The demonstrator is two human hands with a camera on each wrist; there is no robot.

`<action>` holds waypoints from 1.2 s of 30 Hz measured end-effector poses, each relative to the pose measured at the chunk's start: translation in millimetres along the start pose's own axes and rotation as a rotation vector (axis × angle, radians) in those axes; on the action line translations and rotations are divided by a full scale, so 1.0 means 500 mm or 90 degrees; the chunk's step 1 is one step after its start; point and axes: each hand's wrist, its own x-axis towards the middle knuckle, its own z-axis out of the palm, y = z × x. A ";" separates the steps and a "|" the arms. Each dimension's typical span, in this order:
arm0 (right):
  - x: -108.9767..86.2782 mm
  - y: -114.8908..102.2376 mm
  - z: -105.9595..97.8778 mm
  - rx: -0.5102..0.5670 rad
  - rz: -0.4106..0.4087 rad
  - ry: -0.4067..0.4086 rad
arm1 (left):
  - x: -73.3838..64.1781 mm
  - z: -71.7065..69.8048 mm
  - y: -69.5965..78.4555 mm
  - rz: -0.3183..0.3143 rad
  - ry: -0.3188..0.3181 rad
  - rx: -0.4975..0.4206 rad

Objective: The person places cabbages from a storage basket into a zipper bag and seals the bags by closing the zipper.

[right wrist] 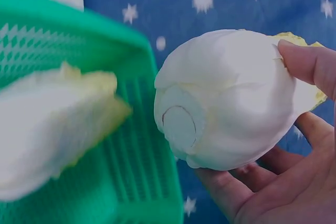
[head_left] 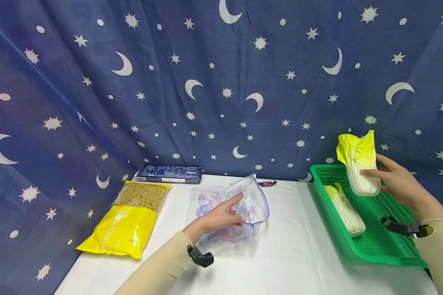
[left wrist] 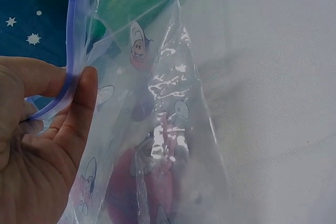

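My right hand grips a napa cabbage above the green basket, its yellow leaves up and white base down. In the right wrist view, the thumb and fingers wrap the sides of this cabbage, with its cut base facing the camera. A second cabbage lies in the basket's left part. My left hand pinches the purple-edged rim of a clear zip bag printed with pink cartoon figures. The bag's mouth stands spread apart toward the right. In the left wrist view, thumb and fingers hold the purple zip strip.
A yellow pasta bag lies on the left of the white table. Behind it is a flat dark blue package. A small purple wrapped candy sits behind the zip bag. A blue star-patterned curtain hangs along the back.
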 end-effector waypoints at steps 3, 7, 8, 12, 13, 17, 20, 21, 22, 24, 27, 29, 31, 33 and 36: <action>0.002 -0.026 0.024 0.018 -0.011 -0.020 | 0.002 0.001 0.000 0.005 0.001 -0.011; 0.004 -0.054 0.063 0.042 -0.021 -0.045 | 0.005 0.001 -0.002 0.007 0.005 -0.017; 0.005 -0.061 0.074 0.052 -0.023 -0.051 | 0.006 0.001 -0.003 0.008 0.006 -0.020; 0.006 -0.082 0.116 0.084 -0.029 -0.078 | 0.010 0.001 -0.006 0.014 0.016 -0.047; 0.006 -0.086 0.126 0.090 -0.030 -0.085 | 0.011 0.002 -0.006 0.017 0.019 -0.053; 0.002 -0.099 0.163 0.103 -0.033 -0.110 | 0.011 0.003 -0.005 0.023 0.020 -0.073; -0.004 -0.103 0.189 0.123 -0.042 -0.132 | 0.010 0.004 -0.003 0.023 0.011 -0.086; -0.006 -0.103 0.198 0.135 -0.045 -0.141 | 0.009 0.005 -0.003 0.022 0.008 -0.084; -0.007 -0.103 0.207 0.150 -0.049 -0.150 | 0.009 0.005 -0.002 0.020 0.004 -0.082; -0.009 -0.102 0.225 0.174 -0.059 -0.166 | 0.008 0.006 -0.001 0.017 -0.001 -0.079; -0.007 -0.100 0.253 0.207 -0.073 -0.190 | 0.008 0.006 0.000 0.014 -0.005 -0.071; -0.005 -0.099 0.271 0.221 -0.082 -0.206 | 0.008 0.006 0.000 0.016 -0.007 -0.071; -0.002 -0.098 0.289 0.231 -0.092 -0.224 | 0.008 0.006 0.001 0.016 -0.007 -0.067; 0.002 -0.095 0.305 0.233 -0.098 -0.241 | 0.008 0.006 0.000 0.019 -0.009 -0.067; 0.005 -0.090 0.324 0.229 -0.107 -0.260 | 0.007 0.005 0.001 0.020 -0.011 -0.063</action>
